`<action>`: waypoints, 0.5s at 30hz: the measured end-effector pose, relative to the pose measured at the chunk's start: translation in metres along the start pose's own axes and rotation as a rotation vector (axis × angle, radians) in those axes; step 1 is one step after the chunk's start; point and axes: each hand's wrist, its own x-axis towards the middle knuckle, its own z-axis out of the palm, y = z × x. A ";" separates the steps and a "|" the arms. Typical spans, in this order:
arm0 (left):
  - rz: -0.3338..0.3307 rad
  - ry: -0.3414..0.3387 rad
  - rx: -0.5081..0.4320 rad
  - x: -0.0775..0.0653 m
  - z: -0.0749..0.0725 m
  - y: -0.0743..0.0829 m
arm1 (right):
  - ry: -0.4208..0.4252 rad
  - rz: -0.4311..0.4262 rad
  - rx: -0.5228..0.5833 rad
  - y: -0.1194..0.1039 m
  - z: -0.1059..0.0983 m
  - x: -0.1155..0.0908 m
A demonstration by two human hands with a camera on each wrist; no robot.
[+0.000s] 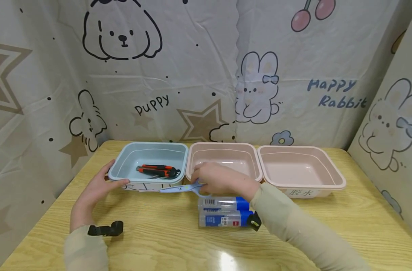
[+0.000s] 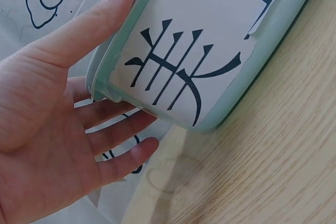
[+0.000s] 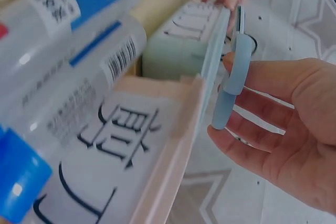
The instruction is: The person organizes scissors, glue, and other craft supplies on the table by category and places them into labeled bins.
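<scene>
My right hand (image 1: 223, 180) pinches the handle of light blue scissors (image 1: 194, 187), in front of the middle pink bin. Their blades point left, along the front of the light blue bin (image 1: 124, 154). At that bin's left corner, my left hand (image 1: 96, 190) grips the rim, thumb over the front edge and fingers round the side; the left wrist view shows the label (image 2: 176, 69) beside the thumb. A red-and-black utility knife (image 1: 158, 170) lies inside the blue bin. From the right wrist view, the scissors' handle loops (image 3: 233, 80) sit between thumb and fingertips.
Two clear glue bottles with blue caps, a nearer one (image 1: 223, 219) and a farther one (image 1: 219, 204), lie on the wooden table (image 1: 158, 241). The middle pink bin (image 1: 223, 146) and right pink bin (image 1: 338, 182) stand beside the blue one, before a printed curtain (image 1: 199, 67).
</scene>
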 end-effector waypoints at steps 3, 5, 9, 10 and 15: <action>-0.005 0.002 0.007 0.000 0.000 0.000 | 0.028 0.020 0.026 0.008 -0.005 -0.006; -0.004 -0.001 0.003 -0.001 0.000 0.001 | 0.046 0.032 0.038 0.015 -0.008 -0.009; -0.004 -0.008 -0.008 -0.001 0.000 0.002 | 0.083 0.074 0.049 0.031 -0.013 -0.016; -0.004 -0.008 -0.011 -0.001 0.000 0.002 | 0.094 0.086 0.054 0.035 -0.013 -0.018; -0.006 -0.004 -0.011 -0.002 0.000 0.002 | 0.139 0.139 0.071 0.056 -0.012 -0.024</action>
